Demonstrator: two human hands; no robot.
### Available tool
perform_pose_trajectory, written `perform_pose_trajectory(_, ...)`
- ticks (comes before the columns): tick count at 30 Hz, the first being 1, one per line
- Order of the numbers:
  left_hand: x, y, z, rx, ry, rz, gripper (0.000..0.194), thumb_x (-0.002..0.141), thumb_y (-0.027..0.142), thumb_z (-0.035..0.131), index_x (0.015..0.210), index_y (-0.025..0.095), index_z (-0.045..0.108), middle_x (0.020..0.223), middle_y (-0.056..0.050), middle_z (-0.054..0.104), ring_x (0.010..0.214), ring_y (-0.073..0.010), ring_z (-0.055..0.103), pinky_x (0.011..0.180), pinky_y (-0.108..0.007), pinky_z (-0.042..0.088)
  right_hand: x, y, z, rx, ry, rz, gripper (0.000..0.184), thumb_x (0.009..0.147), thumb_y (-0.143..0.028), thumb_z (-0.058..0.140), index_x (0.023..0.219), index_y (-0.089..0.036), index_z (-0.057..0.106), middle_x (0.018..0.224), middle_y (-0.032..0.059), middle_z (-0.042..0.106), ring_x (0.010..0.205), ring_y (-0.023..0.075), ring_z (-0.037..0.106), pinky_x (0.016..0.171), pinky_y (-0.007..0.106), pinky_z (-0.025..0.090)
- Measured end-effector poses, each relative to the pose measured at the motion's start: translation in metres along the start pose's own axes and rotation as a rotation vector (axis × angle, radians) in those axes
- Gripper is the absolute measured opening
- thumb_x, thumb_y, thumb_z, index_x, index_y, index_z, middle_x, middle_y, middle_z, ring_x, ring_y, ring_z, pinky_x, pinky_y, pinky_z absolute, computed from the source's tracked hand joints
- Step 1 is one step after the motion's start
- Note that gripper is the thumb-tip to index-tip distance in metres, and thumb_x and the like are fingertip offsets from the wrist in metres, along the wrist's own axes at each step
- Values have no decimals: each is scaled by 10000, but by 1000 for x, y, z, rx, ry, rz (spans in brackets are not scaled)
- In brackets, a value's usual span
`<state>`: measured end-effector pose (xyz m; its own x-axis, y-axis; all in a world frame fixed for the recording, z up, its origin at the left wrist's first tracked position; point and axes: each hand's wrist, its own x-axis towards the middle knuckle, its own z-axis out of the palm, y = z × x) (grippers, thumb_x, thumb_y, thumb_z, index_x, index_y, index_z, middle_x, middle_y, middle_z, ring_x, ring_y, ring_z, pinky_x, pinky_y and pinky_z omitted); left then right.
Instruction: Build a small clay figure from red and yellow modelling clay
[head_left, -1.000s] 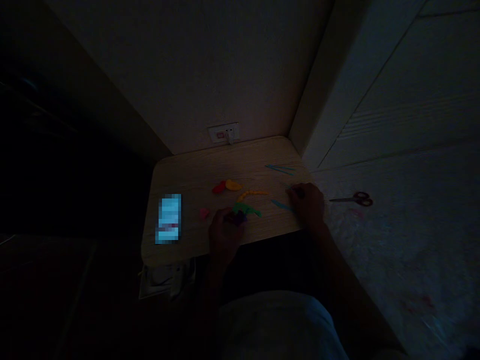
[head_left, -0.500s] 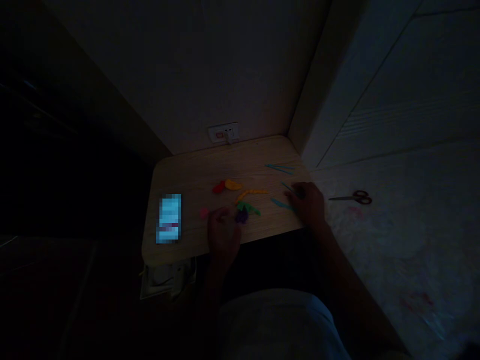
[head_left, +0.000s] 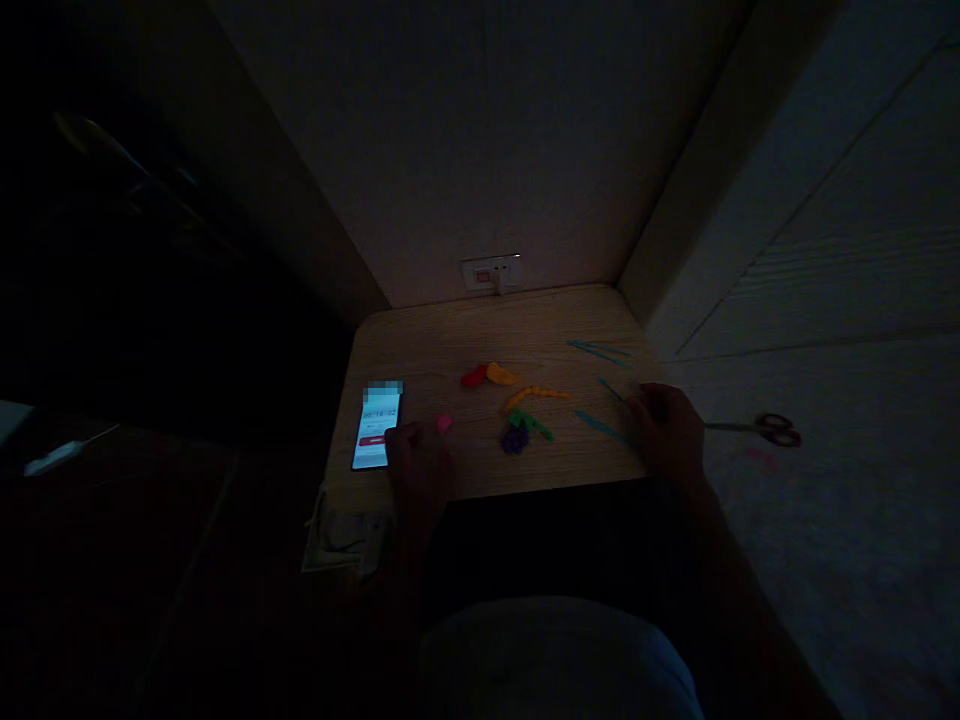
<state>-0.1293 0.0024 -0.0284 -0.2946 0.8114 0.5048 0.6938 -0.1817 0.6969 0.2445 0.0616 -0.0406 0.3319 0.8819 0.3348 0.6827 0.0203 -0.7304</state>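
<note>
In dim light my left hand (head_left: 418,470) is at the lower right edge of a lit phone (head_left: 379,425), with a fingertip at its red on-screen button. Its fingers are apart and no object shows in them. To its right lies a small pink lump (head_left: 444,423), which looks like modelling clay. My right hand (head_left: 667,425) rests at the table's right edge, its fingers closed at the end of a thin teal stick tool (head_left: 610,389). Beneath those fingers, a wider teal blade-like tool (head_left: 596,423) lies partly hidden.
Mid-table are red (head_left: 474,376) and orange clay pieces (head_left: 501,374), a bumpy orange strip (head_left: 544,392), a green piece (head_left: 534,424) and a purple cluster (head_left: 514,438). Thin teal sticks (head_left: 598,350) lie behind. Scissors (head_left: 776,429) lie beyond the right edge; a wall socket (head_left: 491,272) is behind.
My left hand has moved left, from beside the purple cluster to the phone. My right hand stays at the teal tools. The view has shifted, and the phone screen shows more clearly.
</note>
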Motion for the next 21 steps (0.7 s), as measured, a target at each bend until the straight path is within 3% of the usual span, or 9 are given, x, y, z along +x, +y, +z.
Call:
perform_pose_trajectory(4,1,3,7,11,-91,12,462,760,206,736,1198,206,588,1114,-113,602,1076,-308,577,991,-481,498,0,1,-3,46,11,48,457,867,-588,642,1052,-175,703,937,123,727,822,267,649,777,440,529)
perform_pose_trajectory(7,3,9,12,41,-139,-19,419,815,186,696,1224,206,609,1172,-128,593,1132,-321,578,1046,-507,481,-1,3,-5,45,49,60,432,876,-562,641,1052,-173,708,924,114,719,809,263,646,767,431,520)
perform_pose_trajectory(10,5,10,15,90,-134,-47,323,873,193,644,1196,198,643,1186,-139,575,1120,-323,590,1038,-511,487,-3,-1,-7,19,86,-17,384,898,-525,638,1043,-176,709,917,103,705,787,250,636,739,409,511)
perform_pose_trajectory(15,7,3,18,62,-156,-54,235,942,214,576,1159,205,664,1136,-133,634,1066,-304,615,992,-488,506,-5,-26,-2,19,27,-235,248,939,-422,620,998,-197,705,842,57,662,746,218,603,719,373,491)
perform_pose_trajectory(21,14,2,18,-206,-102,-220,182,858,291,728,1024,221,706,1026,-76,713,972,-245,662,922,-408,546,-6,-55,7,91,-3,-284,190,951,-382,604,933,-213,690,824,46,670,727,201,590,684,345,479)
